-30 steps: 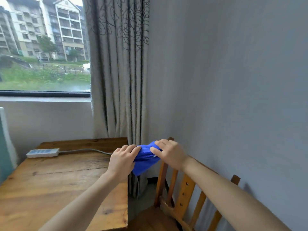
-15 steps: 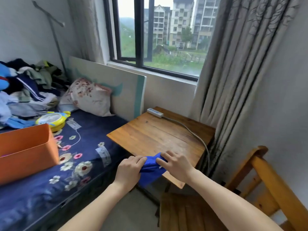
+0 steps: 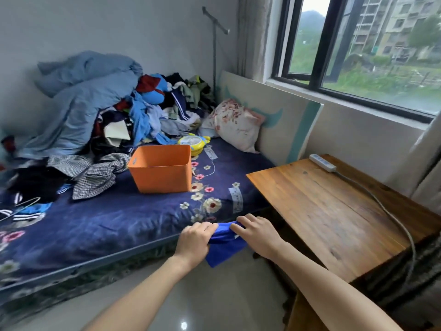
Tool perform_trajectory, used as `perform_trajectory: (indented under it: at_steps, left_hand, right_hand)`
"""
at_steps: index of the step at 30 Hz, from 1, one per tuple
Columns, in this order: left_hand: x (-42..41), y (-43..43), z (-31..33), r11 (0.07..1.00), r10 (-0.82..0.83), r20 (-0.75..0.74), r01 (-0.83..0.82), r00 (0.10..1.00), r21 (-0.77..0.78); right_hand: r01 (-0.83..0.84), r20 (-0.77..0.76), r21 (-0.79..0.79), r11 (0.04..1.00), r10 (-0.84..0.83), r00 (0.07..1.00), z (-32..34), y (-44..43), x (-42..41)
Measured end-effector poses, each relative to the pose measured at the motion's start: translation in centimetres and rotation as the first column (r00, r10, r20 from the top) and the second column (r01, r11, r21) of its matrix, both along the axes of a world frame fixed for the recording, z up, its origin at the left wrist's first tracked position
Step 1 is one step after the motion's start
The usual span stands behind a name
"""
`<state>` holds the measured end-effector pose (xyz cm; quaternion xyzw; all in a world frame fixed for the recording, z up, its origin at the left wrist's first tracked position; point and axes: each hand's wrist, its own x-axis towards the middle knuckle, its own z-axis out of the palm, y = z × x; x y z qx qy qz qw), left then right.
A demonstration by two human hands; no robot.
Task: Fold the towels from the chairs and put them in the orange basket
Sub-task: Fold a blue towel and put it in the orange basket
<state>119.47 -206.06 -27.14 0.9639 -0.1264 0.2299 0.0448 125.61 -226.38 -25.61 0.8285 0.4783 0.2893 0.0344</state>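
A small blue towel (image 3: 224,247) hangs bunched between both my hands, above the floor at the bed's near edge. My left hand (image 3: 194,242) grips its left end with curled fingers. My right hand (image 3: 256,234) pinches its right end, fingers bent over the cloth. The orange basket (image 3: 162,180) stands upright and open on the dark floral bed, up and to the left of my hands, with its inside looking bare. Only a corner of a wooden chair (image 3: 300,314) shows at the bottom right.
A wooden table (image 3: 334,211) with a white power strip (image 3: 322,162) and its cable stands on the right, under the window. A heap of clothes (image 3: 143,115), a floral pillow (image 3: 235,124) and a yellow toy (image 3: 193,144) lie on the bed (image 3: 107,223) behind the basket.
The view has swung left from the wall and chair to the bed and basket. Both hands have kept hold of the blue towel and carried it past the table toward the bed.
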Motion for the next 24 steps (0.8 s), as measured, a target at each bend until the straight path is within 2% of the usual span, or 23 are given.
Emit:
perform_trajectory:
  at_steps: [9, 15, 19, 24]
  left_hand:
    - [-5.9, 11.2, 3.5, 0.984, 0.177, 0.044, -0.178, 0.983, 0.028]
    - [-9.0, 19.3, 6.1, 0.976, 0.202, 0.071, -0.207, 0.977, 0.064]
    - [-9.4, 22.2, 7.0, 0.969, 0.238, 0.067, -0.242, 0.969, 0.057]
    - [-6.6, 24.8, 6.4, 0.972, 0.230, 0.065, -0.233, 0.971, 0.039]
  right_hand:
    - [-0.146, 0.021, 0.065, 0.987, 0.145, 0.989, 2.4, 12.7, -2.3]
    - [-0.201, 0.042, 0.071, 0.977, 0.198, 0.979, 5.1, 20.9, -5.2]
    - [-0.215, 0.041, 0.083, 0.973, 0.212, 0.976, 5.9, 24.1, -5.4]
    - [-0.284, 0.131, 0.059, 0.957, 0.275, 0.953, 5.9, 26.7, -2.1]
